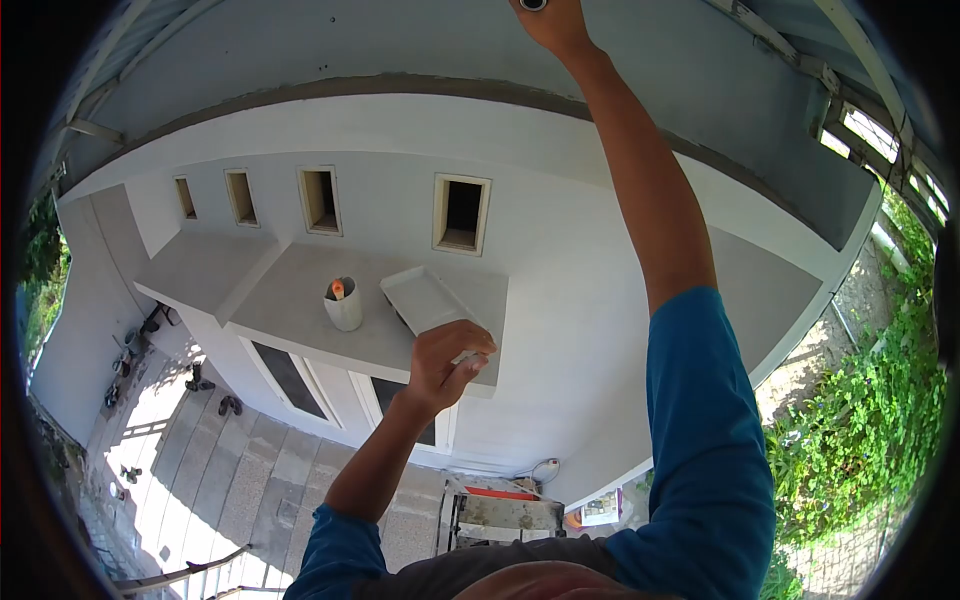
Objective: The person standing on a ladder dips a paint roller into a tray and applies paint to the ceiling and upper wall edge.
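My left hand [445, 365] is in front of the white tray [425, 297], its fingers curled toward the thumb. A pale patch shows between them, but I cannot make out whether it is something held or the surface behind. The tray lies on a grey ledge, its near corner hidden by this hand. To its left stands a white cylindrical container [344, 308] with an orange-tipped thing inside. High up at the top edge, my right hand [557, 25] is closed around a thing with a round dark end and a pale ring; the rest is out of frame.
The grey ledge [290, 280] juts from a white wall [560, 300] with several small square openings. Above runs a grey-blue wall band [440, 45]. Far below are a paved floor [240, 480] with shoes and a metal platform [505, 515]. Green plants [860, 440] grow at right.
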`<action>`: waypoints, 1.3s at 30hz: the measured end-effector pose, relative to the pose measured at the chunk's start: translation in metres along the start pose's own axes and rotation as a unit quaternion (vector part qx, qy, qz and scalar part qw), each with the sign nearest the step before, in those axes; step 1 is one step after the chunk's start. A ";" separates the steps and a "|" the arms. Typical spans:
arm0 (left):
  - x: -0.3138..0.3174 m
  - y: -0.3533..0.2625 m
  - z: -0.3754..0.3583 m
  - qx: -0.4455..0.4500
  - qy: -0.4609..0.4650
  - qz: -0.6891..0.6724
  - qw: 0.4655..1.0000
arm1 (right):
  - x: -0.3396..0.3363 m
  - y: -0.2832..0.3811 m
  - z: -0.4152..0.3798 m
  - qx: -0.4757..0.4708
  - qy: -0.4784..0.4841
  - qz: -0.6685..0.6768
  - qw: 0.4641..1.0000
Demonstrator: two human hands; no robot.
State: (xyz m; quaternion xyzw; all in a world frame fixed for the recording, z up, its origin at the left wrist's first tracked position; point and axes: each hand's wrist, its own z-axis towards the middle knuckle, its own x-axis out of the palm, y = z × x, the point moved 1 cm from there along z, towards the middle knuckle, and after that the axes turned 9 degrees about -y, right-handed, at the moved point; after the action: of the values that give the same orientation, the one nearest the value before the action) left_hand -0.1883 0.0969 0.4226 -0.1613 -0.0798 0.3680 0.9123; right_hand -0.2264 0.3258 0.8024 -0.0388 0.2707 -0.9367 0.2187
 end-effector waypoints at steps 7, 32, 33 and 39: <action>0.000 0.000 -0.009 -0.003 -0.007 0.007 1.000 | -0.008 0.076 -0.080 0.103 0.096 -0.035 0.989; 0.008 -0.008 0.004 -0.005 -0.200 0.077 0.977 | 0.036 0.114 -0.075 0.158 0.013 -0.052 0.986; 0.008 -0.010 0.007 0.016 -0.201 0.079 0.976 | 0.036 0.103 -0.072 0.164 0.013 -0.052 0.985; 0.000 -0.025 0.011 0.063 -0.193 0.084 0.975 | 0.034 0.000 -0.011 0.019 -0.022 -0.007 1.000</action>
State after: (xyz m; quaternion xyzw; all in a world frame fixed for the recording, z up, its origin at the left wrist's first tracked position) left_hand -0.1754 0.0822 0.4419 -0.0353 -0.2175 0.4720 0.8536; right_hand -0.2587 0.3164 0.7910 -0.0572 0.2474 -0.9422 0.2187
